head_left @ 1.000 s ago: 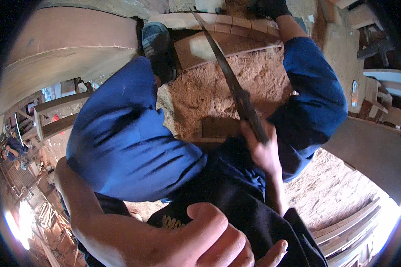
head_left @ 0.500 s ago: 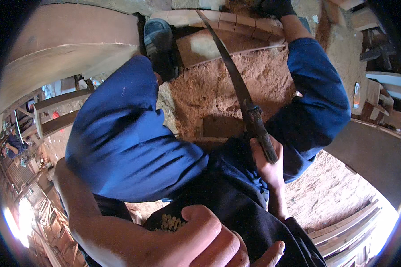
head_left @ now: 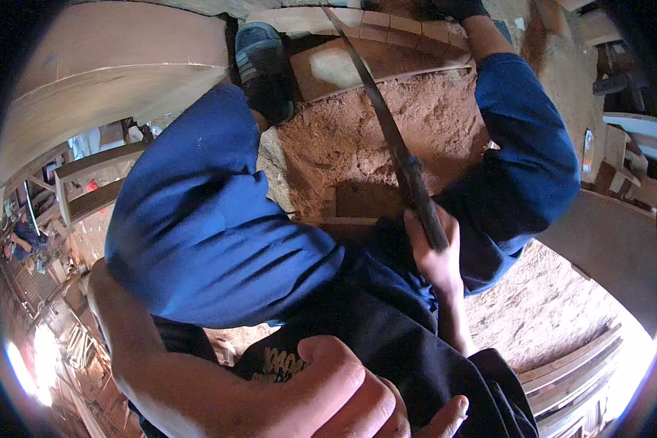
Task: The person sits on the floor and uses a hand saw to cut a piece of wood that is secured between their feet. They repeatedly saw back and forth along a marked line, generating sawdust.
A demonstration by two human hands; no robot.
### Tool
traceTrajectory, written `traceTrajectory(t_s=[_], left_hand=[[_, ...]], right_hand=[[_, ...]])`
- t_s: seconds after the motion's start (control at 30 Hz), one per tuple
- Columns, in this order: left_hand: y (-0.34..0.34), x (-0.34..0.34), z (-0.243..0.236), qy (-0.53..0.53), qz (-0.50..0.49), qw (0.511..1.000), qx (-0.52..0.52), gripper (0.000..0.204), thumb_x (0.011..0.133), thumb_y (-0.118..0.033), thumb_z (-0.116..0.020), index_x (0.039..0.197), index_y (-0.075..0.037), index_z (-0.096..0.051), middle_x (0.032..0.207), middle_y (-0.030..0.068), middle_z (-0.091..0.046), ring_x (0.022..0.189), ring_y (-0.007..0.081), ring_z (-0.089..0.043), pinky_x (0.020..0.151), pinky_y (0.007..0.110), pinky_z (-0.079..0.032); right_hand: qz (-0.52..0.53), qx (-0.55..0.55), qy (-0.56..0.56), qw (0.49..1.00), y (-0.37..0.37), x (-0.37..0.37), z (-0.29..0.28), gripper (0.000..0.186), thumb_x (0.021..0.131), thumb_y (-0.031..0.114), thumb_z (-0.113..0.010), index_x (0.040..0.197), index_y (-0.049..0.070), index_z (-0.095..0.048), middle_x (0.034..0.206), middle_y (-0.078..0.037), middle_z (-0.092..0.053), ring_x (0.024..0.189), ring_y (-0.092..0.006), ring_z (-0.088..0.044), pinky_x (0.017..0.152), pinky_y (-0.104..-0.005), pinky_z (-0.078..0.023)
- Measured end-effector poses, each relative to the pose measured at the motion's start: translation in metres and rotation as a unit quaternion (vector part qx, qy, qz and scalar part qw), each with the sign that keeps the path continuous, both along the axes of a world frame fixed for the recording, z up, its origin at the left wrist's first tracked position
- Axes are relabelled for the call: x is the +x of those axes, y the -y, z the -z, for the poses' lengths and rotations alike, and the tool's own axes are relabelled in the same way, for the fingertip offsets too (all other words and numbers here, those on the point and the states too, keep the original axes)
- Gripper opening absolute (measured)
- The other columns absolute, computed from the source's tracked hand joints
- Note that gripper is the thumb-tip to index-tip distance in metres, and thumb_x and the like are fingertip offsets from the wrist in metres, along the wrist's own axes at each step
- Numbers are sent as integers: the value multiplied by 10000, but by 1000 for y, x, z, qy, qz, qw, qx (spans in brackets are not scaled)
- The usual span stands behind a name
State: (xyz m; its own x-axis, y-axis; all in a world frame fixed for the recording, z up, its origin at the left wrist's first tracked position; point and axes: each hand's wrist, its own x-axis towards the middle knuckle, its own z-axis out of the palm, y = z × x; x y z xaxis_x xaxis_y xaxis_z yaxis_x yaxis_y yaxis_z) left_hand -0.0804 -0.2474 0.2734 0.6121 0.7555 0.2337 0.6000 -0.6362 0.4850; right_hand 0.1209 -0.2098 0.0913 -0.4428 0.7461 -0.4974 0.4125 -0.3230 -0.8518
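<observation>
My right hand (head_left: 436, 244) is closed around the round dark handle of a long tapering blade (head_left: 388, 120). The blade runs away from me, and its narrow tip is at the top edge of the view; whether it is a saw or a knife I cannot tell. The hand is beside my right thigh, in blue trousers (head_left: 522, 139). Very large at the bottom is my left hand (head_left: 328, 394), close to the camera, its fingers curled. The lower edge cuts it off, so what is inside the fingers is hidden.
Between my spread legs lies reddish-brown sawdust-like ground (head_left: 379, 131). Beyond it a wooden board (head_left: 343, 69) and a row of small blocks (head_left: 394, 29) lie by my sandalled left foot (head_left: 263, 66). A large curved panel (head_left: 124, 51) stands far left. Timber frames (head_left: 102, 175) and slats (head_left: 577, 365) flank me.
The blade has shifted slightly away from me, and its handle has moved a little left in my right hand's grip. My left hand has stayed in place.
</observation>
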Motion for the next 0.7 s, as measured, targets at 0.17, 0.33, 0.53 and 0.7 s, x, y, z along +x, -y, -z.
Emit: traceTrajectory(t_s=[0.17, 0.33, 0.53, 0.7], left_hand=[[-3, 1, -6, -8, 20, 1000, 10, 363, 766, -142, -607, 1115, -209, -678, 840, 26, -549, 716, 127, -575, 524, 246, -438], [-3, 2, -5, -13, 13, 1000, 4, 362, 764, -145, -605, 1112, -214, -681, 845, 27, -549, 718, 128, -576, 521, 244, -434], [-8, 5, -5, -1, 39, 999, 1, 362, 762, -148, -602, 1107, -221, -683, 850, 28, -549, 720, 128, -576, 517, 242, -430], [-13, -5, -6, -10, 33, 999, 4, 361, 761, -151, -601, 1103, -227, -686, 855, 29, -549, 721, 129, -576, 513, 240, -427]], right_hand=[[71, 12, -80, 994, -29, -40, 40, 123, 899, 124, -612, 880, 2, -613, 661, 19, -508, 606, -56, -445, 534, -250, -372], [49, -53, -13, 997, -2, 15, -11, 128, 876, 65, -619, 960, -31, -627, 740, -24, -604, 680, -102, -518, 624, -287, -453], [64, -42, -53, 996, -39, -31, 31, 164, 893, 144, -623, 954, -8, -623, 811, -25, -591, 766, -105, -503, 693, -296, -425], [33, 21, -60, 997, -12, -14, 12, 130, 890, 120, -625, 934, -2, -616, 804, -45, -583, 732, -107, -512, 642, -301, -432]])
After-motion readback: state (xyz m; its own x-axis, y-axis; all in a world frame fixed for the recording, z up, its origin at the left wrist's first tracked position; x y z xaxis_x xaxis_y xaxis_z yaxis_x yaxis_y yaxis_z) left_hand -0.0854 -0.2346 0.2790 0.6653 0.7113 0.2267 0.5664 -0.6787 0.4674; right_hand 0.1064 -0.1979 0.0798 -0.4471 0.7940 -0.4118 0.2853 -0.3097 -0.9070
